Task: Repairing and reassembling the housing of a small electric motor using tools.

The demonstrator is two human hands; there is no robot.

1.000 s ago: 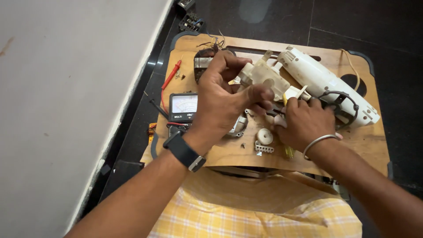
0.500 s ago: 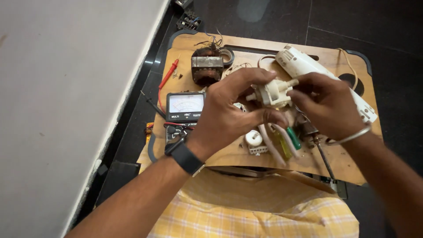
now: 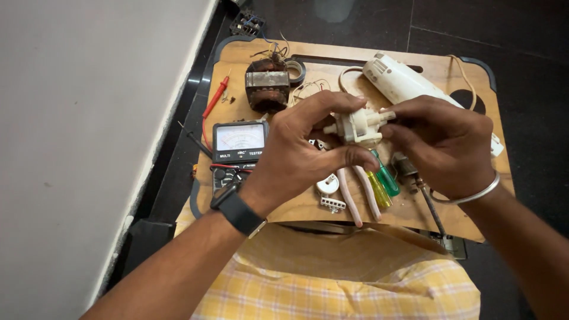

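Both hands hold a small white plastic part (image 3: 358, 125) above a wooden board (image 3: 456, 71) that rests on my lap. My left hand (image 3: 302, 151), with a black watch on the wrist, grips the part from the left and below. My right hand (image 3: 441, 142), with a metal bangle, pinches its right end with the fingertips. Below the part lie pliers with pale pink handles (image 3: 358, 198) and two screwdrivers, one yellow (image 3: 378, 191) and one green (image 3: 388, 179).
On the board are an analog multimeter (image 3: 238, 142) with a red probe (image 3: 214, 98), a copper-wound motor (image 3: 267, 88), a roll of tape (image 3: 296, 70), a white appliance housing (image 3: 403, 80) and a small white round piece (image 3: 327, 185). A pale wall stands on the left, dark floor around.
The hands lifted the white part off the appliance housing and drew it toward me. The view shifted, so the pliers and screwdrivers now show below the hands.
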